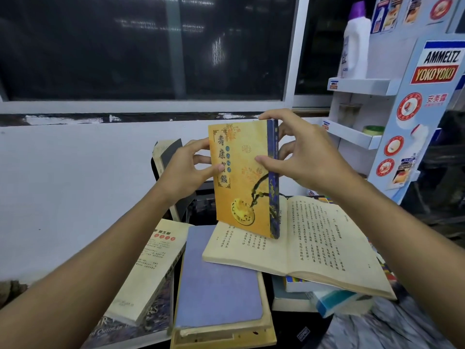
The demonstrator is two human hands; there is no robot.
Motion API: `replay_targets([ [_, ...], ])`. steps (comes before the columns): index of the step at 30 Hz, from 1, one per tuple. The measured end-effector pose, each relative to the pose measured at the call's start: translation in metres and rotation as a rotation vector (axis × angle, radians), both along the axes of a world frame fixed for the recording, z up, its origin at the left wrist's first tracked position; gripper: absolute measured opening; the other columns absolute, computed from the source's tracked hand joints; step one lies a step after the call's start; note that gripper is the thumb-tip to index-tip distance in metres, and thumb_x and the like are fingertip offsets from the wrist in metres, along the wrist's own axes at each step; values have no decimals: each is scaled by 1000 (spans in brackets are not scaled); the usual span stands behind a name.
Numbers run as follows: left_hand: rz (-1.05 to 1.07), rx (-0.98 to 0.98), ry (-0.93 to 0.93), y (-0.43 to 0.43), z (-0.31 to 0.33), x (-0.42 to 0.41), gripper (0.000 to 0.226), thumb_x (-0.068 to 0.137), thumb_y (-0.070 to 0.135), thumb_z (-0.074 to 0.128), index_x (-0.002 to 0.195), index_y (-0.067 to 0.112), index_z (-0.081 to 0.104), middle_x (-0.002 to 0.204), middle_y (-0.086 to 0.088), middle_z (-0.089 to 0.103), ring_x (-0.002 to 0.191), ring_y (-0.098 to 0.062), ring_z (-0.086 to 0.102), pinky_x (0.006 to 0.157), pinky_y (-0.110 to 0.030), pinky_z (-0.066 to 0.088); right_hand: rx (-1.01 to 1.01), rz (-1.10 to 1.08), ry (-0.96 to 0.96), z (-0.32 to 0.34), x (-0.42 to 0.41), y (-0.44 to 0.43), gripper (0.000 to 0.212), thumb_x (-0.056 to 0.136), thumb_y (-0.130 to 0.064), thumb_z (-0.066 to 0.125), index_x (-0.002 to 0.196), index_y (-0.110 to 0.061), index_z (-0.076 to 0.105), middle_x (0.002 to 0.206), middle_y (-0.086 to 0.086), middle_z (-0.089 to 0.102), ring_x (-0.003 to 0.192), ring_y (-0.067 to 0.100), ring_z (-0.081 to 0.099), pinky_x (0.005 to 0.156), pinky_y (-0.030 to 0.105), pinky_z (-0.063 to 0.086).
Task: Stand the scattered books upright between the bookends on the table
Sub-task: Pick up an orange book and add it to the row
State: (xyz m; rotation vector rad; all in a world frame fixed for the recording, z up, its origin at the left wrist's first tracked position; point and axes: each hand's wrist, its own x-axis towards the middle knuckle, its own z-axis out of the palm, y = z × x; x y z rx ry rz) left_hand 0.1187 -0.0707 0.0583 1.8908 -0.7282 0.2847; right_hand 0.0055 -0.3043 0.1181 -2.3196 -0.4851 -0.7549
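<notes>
Both hands gripping the yellow paperback (242, 180) upright above the open book (299, 250), left hand (186, 170) pinching its fore-edge, right hand (302, 157) w/ fingers curled round the blue spine; next: prob. slotting it beside the leaning book (167, 157) at the back.

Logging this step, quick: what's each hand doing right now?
Left hand: pinches the yellow book by its left edge.
Right hand: grips the same book at its spine.

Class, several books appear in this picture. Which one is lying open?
The cream-paged book at the right, its printed pages facing up. All others are closed, including the yellow book gripped by the left hand and right hand.
</notes>
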Motion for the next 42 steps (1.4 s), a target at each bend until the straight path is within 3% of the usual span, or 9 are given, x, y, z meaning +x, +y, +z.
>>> replay_targets([
  [5,11,35,-11,3,0,1,56,88,25,78,139,29,56,134,7,60,112,-8,68,92,-45,60,-9,-6,-24,2,-3,11,57,85,-23,81,133,-31,51,101,-10,60,73,15,72,62,22,60],
  [9,45,121,-70,13,3,5,65,85,30,79,144,29,52,130,7,58,116,-7,63,94,-35,59,5,-7,-71,5,-2,23,55,84,-20,81,132,-27,55,97,-6,61,66,12,71,59,21,58],
  [13,191,290,-206,34,7,13,71,86,30,80,148,21,49,132,4,58,119,-5,56,100,-27,51,-9,-30,-108,10,3,39,56,84,-22,80,133,-26,53,98,-3,63,73,14,71,69,20,58],
  [18,356,453,-300,69,11,29,59,88,32,78,142,24,56,137,5,58,121,-11,54,108,-32,44,7,-23,-124,12,21,65,57,84,-20,81,133,-23,52,87,-22,53,69,-7,58,59,6,51],
  [21,432,508,-274,84,8,36,56,88,36,76,140,25,58,142,4,58,130,-19,53,108,-44,46,-11,-47,-145,8,36,81,58,84,-22,82,133,-25,51,94,-12,56,73,0,57,65,21,55],
  [29,438,595,-197,99,-6,47,63,89,32,77,146,20,53,149,2,55,139,-22,48,113,-43,43,-44,-61,-109,-4,83,107,54,87,-19,78,132,-21,48,107,1,63,92,18,61,61,16,51],
  [34,452,500,-215,99,-12,48,54,90,17,75,141,14,58,136,-4,65,129,-25,57,108,-41,46,-75,-83,-117,-18,108,118,49,87,-11,73,130,-17,49,95,5,63,81,21,62,70,42,59],
  [39,467,483,-214,102,-12,49,38,88,17,77,124,11,66,124,-5,70,118,-28,61,97,-45,50,-97,-95,-103,-36,130,130,51,91,-12,71,135,-17,47,97,5,61,83,21,61,68,31,54],
  [42,469,482,-209,103,-13,48,45,89,21,77,132,15,64,129,-2,69,122,-26,60,99,-42,49,-109,-105,-108,-44,142,137,50,92,-11,68,136,-16,46,98,7,62,83,23,61,70,37,56],
])
